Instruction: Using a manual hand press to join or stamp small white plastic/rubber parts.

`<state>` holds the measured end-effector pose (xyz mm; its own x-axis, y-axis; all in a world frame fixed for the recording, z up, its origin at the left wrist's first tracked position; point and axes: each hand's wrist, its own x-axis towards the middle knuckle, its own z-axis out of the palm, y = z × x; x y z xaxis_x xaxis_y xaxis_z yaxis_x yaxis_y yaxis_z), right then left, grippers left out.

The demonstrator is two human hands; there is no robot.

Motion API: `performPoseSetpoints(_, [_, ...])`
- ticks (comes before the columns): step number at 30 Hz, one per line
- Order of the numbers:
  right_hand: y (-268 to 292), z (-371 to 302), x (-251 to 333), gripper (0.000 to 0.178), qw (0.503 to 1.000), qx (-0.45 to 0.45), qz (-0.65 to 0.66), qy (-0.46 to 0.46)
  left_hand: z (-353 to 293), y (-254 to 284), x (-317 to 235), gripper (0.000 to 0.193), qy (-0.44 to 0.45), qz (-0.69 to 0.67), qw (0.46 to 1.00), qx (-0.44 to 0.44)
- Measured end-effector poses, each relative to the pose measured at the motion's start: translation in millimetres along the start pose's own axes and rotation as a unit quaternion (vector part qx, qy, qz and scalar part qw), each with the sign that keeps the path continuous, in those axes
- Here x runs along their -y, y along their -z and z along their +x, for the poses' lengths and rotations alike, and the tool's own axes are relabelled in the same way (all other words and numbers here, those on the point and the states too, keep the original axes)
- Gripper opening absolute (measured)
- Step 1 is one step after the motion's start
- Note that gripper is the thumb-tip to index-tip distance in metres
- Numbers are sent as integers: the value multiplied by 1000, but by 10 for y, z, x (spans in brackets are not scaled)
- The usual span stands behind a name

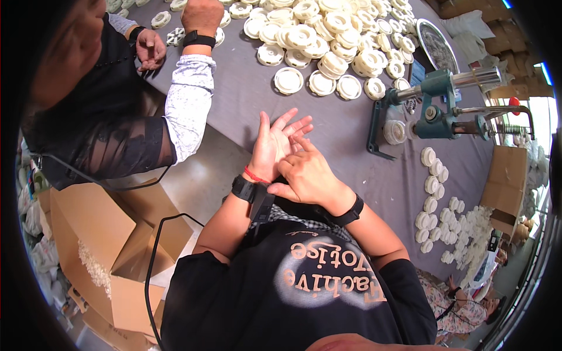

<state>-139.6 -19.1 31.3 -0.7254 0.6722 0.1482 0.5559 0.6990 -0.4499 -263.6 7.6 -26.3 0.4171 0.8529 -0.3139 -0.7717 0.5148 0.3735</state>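
Over the near edge of the grey-covered table, my left hand (278, 140) is turned palm up, its fingers spread and nothing visible in it. Across that palm lies my right hand (307, 172), back upward, its bent fingertips touching the left palm and its thumb held apart. No object shows between the two hands. Beyond them, several cream round plastic parts (288, 81) lie in a row before a large heap of similar parts (333, 29). Right of my hands stands a green hand press (436, 111), with a round whitish part (394, 132) at its working end.
A co-worker's hand (202, 16) is over parts at the far left; the other (150, 48) hangs near the table edge. Open cardboard boxes (93, 216) stand at lower left. More parts (433, 187) spread along the right. An oval metal tray (436, 47) lies behind the press.
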Motion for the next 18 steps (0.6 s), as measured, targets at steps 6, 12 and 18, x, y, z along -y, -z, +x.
performPoseSetpoints(6, [14,7,-75,64,1000,-25,-3,-10,-20,-26,-2,90,2,23,1000,15])
performPoseSetpoints(12, [40,3,-91,64,1000,-11,-2,-27,-12,-28,15,92,-3,37,999,26])
performPoseSetpoints(18, [98,56,-22,64,998,-67,9,-15,-30,-56,30,91,-21,65,998,18])
